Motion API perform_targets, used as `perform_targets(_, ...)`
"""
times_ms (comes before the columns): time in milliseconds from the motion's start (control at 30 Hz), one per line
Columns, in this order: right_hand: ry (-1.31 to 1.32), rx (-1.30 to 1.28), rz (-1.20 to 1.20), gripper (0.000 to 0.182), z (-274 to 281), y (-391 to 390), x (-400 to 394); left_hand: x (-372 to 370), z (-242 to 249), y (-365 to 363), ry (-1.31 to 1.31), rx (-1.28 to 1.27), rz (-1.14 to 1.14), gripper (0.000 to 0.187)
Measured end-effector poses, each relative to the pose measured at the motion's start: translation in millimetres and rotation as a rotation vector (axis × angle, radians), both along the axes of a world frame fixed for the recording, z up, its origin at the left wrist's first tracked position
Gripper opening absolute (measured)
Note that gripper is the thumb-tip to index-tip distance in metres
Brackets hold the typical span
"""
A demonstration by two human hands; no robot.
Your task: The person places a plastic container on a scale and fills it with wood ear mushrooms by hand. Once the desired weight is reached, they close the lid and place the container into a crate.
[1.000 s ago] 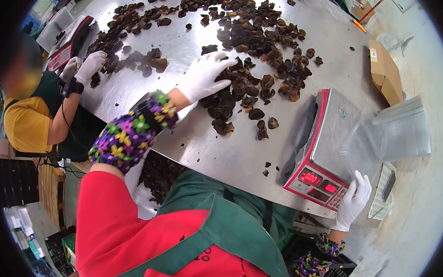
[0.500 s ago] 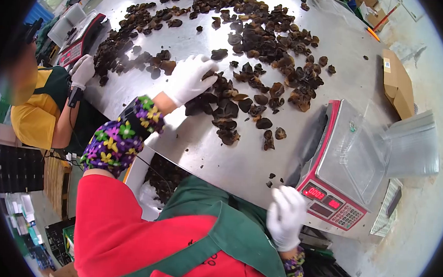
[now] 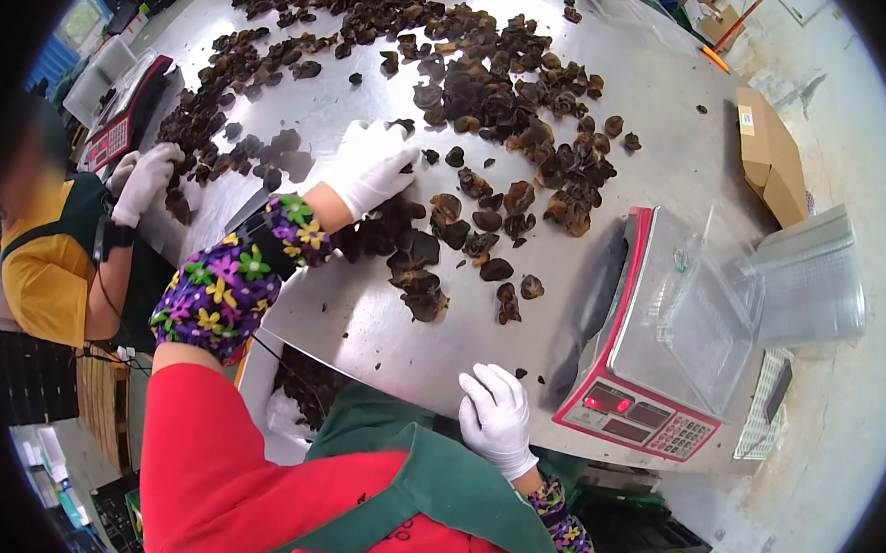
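Observation:
My left hand [image 3: 370,169], in a white glove, is at the near left end of a spread of dark brown wood ear mushrooms [image 3: 416,250]. Its fingers are bent, with a dark piece showing at the fingertips; the palm side is hidden. My right hand [image 3: 497,420], also gloved, hovers by the metal table's [image 3: 379,348] near edge, left of the red-framed scale [image 3: 646,417]. Its fingers are loosely curved and apart, and I see nothing in them. A clear plastic tray [image 3: 692,310] rests on the scale.
At left, a co-worker's gloved hand [image 3: 149,181] works at the mushrooms near another scale [image 3: 120,124]. Stacked clear plastic containers [image 3: 814,276] and a cardboard box [image 3: 770,158] stand at the right. Below the table edge, a white bin [image 3: 257,382] holds dark mushrooms.
My right hand has moved left, away from the scale's front corner. My left hand has drawn back over the pile, its fingers more bent. The whole view has shifted slightly.

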State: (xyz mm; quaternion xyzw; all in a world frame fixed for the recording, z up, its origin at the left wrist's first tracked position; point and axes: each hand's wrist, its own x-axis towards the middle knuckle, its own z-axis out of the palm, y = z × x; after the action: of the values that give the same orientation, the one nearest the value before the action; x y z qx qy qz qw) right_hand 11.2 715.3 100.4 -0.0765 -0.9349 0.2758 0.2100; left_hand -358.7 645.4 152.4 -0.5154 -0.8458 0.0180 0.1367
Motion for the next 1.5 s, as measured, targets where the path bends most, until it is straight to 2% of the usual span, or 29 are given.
perform_targets(33,0.006,0.0,0.0,0.038,0.3,0.4,-1.4,-3.6,0.1,1.6,0.006,0.0,0.0,0.022)
perform_targets(133,-0.007,0.022,0.003,0.037,0.6,-1.7,-1.5,-0.8,3.9,15.6,-0.067,0.187,-0.201,0.037)
perform_targets(167,-0.003,0.026,0.0,0.037,-0.4,-1.6,-1.7,9.8,7.7,27.5,-0.268,0.212,-0.209,0.039)
perform_targets(233,0.003,0.033,0.007,0.037,-1.7,-0.9,-1.6,11.3,-12.8,51.7,-0.296,0.269,-0.306,0.033)
perform_targets(267,0.003,0.03,0.003,0.037,-2.3,-1.0,-1.5,5.3,-30.9,58.8,-0.412,0.22,-0.321,0.029)
perform_targets(300,0.005,0.027,-0.001,0.037,-2.7,-0.4,-1.7,5.4,-31.1,62.7,-0.525,0.172,-0.334,0.026)
perform_targets(367,0.013,0.015,0.006,0.037,-3.1,0.7,-1.3,4.8,-31.7,57.6,-0.562,0.221,-0.325,0.02)
perform_targets(433,0.014,-0.008,0.003,0.037,-3.2,1.3,0.2,10.4,-5.8,35.4,-0.469,0.218,-0.263,0.02)
perform_targets(467,0.016,-0.014,0.008,0.035,-3.4,2.2,0.5,15.1,12.6,18.7,-0.463,0.085,-0.199,0.02)
perform_targets(500,0.02,-0.022,0.016,0.033,-3.7,2.3,0.9,22.5,27.7,-1.2,-0.424,0.019,-0.177,0.029)
perform_targets(567,0.02,-0.03,0.026,0.033,-2.4,2.0,2.0,27.4,29.5,-45.1,-0.361,0.105,-0.189,0.044)
perform_targets(667,0.024,-0.02,0.039,0.032,-3.6,2.5,0.3,29.2,16.7,-97.0,-0.297,0.259,-0.006,0.058)
perform_targets(767,0.016,-0.01,0.048,0.032,-4.7,1.9,0.8,28.3,-22.3,-138.5,-0.253,0.412,0.268,0.055)
perform_targets(800,0.012,-0.001,0.041,0.032,-4.5,1.8,1.0,34.4,-26.6,-142.9,-0.236,0.416,0.315,0.06)
perform_targets(833,0.006,0.009,0.031,0.032,-4.7,1.8,0.9,47.9,-24.4,-143.6,-0.348,0.439,0.327,0.068)
perform_targets(967,0.005,0.014,0.019,0.032,-4.2,0.3,-0.2,85.5,-28.2,-126.5,-0.264,0.28,0.378,0.084)
perform_targets(1033,0.0,0.028,0.015,0.032,-3.7,-0.2,-0.4,86.0,-9.3,-110.3,-0.3,0.357,0.298,0.088)
perform_targets(1100,-0.007,0.042,0.008,0.032,-3.4,-0.9,-0.2,76.4,18.9,-89.9,-0.373,0.289,0.237,0.09)
perform_targets(1167,0.002,0.047,0.01,0.032,-2.7,-1.1,-1.0,58.8,9.4,-68.4,-0.291,0.256,0.153,0.088)
perform_targets(1233,0.0,0.051,0.008,0.032,-3.2,-1.4,-1.3,41.3,-10.5,-48.8,-0.31,0.247,-0.008,0.085)
perform_targets(1267,0.002,0.049,0.008,0.032,-3.3,-1.4,-1.5,37.9,-15.4,-40.5,-0.391,0.153,-0.026,0.083)
perform_targets(1300,0.001,0.052,0.002,0.032,-3.0,-1.4,-1.8,35.6,-19.2,-34.5,-0.419,0.159,-0.096,0.074)
perform_targets(1367,0.0,0.042,0.008,0.032,-2.3,-1.2,-1.3,36.7,-23.4,-33.9,-0.361,0.066,-0.114,0.062)
perform_targets(1400,0.0,0.043,0.002,0.032,-2.6,-1.0,-0.6,38.9,-23.8,-36.2,-0.361,0.065,-0.119,0.062)
perform_targets(1467,0.002,0.04,0.017,0.033,-3.8,-0.4,-0.4,44.9,-24.2,-48.7,-0.456,0.092,-0.044,0.048)
perform_targets(1500,0.005,0.037,0.016,0.033,-4.0,0.1,-0.4,50.4,-23.9,-55.6,-0.453,0.09,-0.044,0.048)
